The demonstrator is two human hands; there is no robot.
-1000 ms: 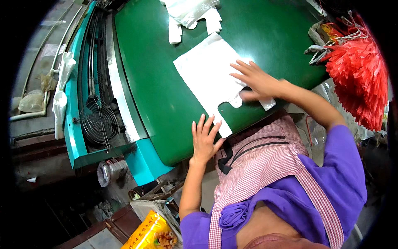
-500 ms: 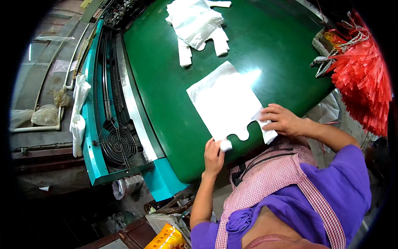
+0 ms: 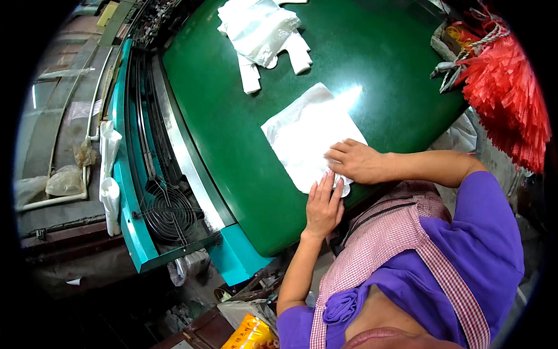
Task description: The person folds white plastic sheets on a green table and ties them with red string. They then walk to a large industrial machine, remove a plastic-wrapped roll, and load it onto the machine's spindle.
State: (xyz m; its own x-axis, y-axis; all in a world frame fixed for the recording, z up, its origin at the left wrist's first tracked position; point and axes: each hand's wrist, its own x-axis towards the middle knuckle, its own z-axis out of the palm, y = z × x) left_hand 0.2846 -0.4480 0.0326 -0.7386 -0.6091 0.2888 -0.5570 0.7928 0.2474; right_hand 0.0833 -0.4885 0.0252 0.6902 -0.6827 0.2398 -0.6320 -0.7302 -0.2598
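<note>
Starting at the left, we see white rolled plastic (image 3: 109, 200) beside the teal frame (image 3: 129, 198) of a machine, with a round wire guard (image 3: 170, 214) within it. Next comes the green tabletop (image 3: 232, 180); on its far part lies a stack of white bags (image 3: 256, 32), their handles pointing toward us.

Nearer, close to the front edge, the single white bag (image 3: 308, 131) lies flat and slantwise, its handle end under our hands. Our left hand (image 3: 324, 206) comes up from below on a steeply rising forearm, back of the hand upward; its fingers are outstretched, close together and unclenched, resting on the bag's near end. Our right hand (image 3: 356, 163) reaches in from the right, elbow bent and forearm almost level, palm down. Its fingers curl onto the plastic just beside the left fingertips; we cannot tell whether they pinch it or only press.

At the far right hangs a bundle of red plastic strips (image 3: 505, 99).
</note>
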